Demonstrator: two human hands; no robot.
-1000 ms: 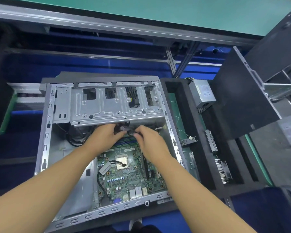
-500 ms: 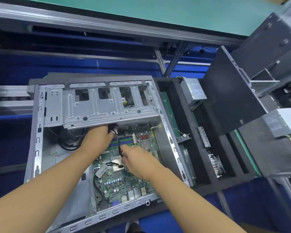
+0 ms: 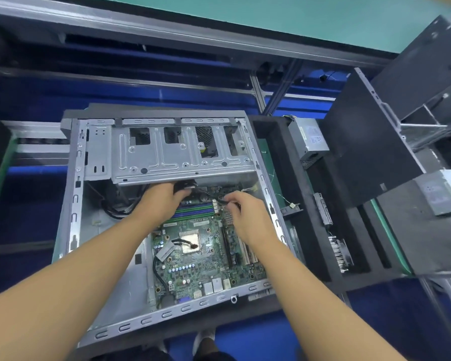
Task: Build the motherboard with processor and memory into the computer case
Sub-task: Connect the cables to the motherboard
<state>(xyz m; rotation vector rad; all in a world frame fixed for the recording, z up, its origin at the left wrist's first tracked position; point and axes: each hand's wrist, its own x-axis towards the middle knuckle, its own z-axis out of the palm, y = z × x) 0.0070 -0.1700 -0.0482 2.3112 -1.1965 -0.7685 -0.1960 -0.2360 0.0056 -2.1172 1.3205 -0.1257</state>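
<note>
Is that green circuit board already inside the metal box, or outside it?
Inside. The motherboard lies flat on the floor of the open computer case, within its metal walls. Screwed down? Cannot tell.

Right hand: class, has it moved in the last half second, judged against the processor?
Yes. The right hand has moved off the processor, up the board toward the drive cage, its fingers pinching a black cable.

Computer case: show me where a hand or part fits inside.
Free: the bare case floor between the left wall and the motherboard. Crowded: coiled cables beyond it, and under the drive cage, where left hand and right hand grip black cables.
</note>
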